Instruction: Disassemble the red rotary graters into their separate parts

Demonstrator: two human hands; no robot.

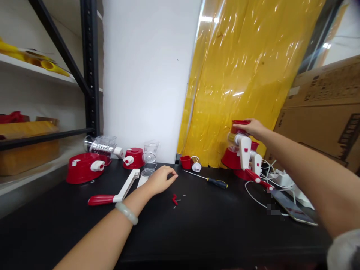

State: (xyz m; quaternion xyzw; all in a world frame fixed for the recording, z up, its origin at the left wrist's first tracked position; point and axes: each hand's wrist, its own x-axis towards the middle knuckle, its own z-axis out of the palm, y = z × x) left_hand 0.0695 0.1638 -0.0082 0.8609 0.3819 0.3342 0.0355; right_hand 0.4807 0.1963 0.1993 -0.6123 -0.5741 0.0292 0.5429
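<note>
At the right, my right hand (252,127) grips the red rim at the top of an assembled rotary grater (231,157). Its white crank (245,153) hangs down to a red handle, and a second similar grater stands partly hidden behind it. My left hand (160,180) hovers over the table's middle, fingers loosely curled and nothing visible in them. Close to it are a loose white crank with a red handle (101,200), clear plastic parts (150,157) and a small red piece (174,199) among several tiny metal bits. A screwdriver (217,182) lies between my hands.
Red grater bases (81,168) and a clear housing with a metal drum (104,147) stand at the left. A red cup (185,162) and another drum (195,164) sit at the back. White cables (281,180), a phone (294,208) and cardboard boxes (323,112) are at right.
</note>
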